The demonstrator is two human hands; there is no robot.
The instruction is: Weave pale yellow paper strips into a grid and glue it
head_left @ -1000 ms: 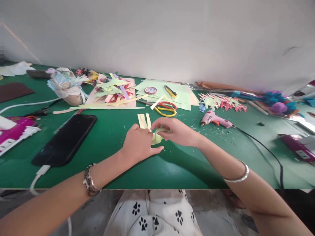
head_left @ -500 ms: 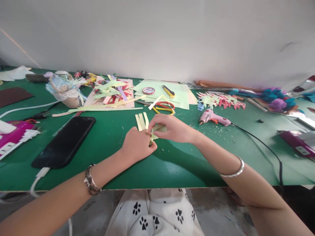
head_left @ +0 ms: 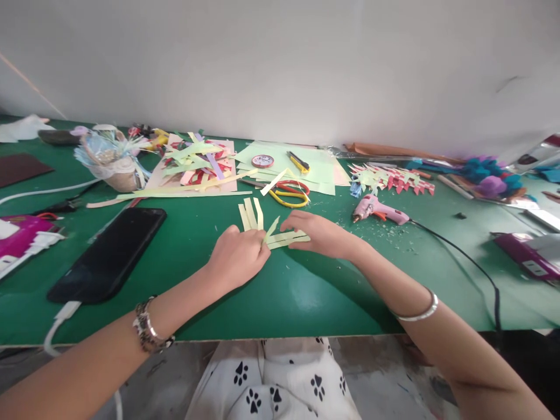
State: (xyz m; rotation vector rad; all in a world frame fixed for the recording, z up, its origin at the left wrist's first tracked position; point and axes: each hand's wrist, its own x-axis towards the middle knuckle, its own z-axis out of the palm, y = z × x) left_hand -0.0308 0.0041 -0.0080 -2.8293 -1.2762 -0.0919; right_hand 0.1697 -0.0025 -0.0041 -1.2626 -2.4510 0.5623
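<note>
- Pale yellow-green flat paper strips [head_left: 280, 237]: centre of the frame, clamped in left hand [head_left: 238, 255].
- Right hand [head_left: 320, 234] touches them; whether pinching, I cannot tell.
- Probably light, easily creased — better hold where they meet.

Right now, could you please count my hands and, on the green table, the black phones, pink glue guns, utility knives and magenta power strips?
Left hand and right hand: 2
Black phone: 1
Pink glue gun: 1
Utility knife: 1
Magenta power strips: 2
Total: 7
</note>
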